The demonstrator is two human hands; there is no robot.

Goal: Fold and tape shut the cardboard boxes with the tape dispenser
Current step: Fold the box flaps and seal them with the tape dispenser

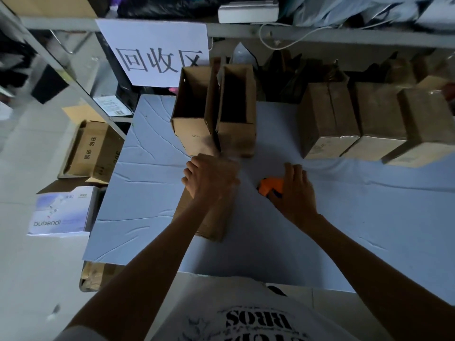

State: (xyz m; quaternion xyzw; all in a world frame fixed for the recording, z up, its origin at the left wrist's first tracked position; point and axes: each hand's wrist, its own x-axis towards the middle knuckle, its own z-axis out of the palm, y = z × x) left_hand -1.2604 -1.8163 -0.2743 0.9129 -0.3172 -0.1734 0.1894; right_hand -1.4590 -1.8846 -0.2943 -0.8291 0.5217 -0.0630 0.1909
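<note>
Head view
Table [152, 183]: covered with a creased pale sheet; boxes and the dispenser are borne on it.
Left hand [211, 179]: curled, knuckles up, laid on the far end of the flat box; whether the cardboard is pinched cannot be told, as the fingertips are hidden and blurred.
Flat box [211, 225]: laid on the table under the left hand and forearm, its near corner seen just beside the forearm.
Right hand [296, 193]: fingers spread and extended, laid over the dispenser; no closed grip is seen.
Dispenser [270, 187]: orange, set on the table just right of the flat box, partly hidden under the right hand.
Open boxes [192, 114]: two are stood upright side by side at the far edge of the table, tops open, touching; the right one [237, 112] is dark inside. They are found just beyond the left hand.
Taped boxes [327, 119]: three are lined up at the far right of the table, shut, with glossy tape seen along their edges.
Sign [157, 55]: a white sheet with large dark characters, hung from the shelf behind the open boxes.
Floor boxes [91, 151]: a brown carton with printed characters is seen left of the table, and a white printed box [61, 210] nearer.
Shirt [246, 316]: white with dark print, seen at the bottom edge.
</note>
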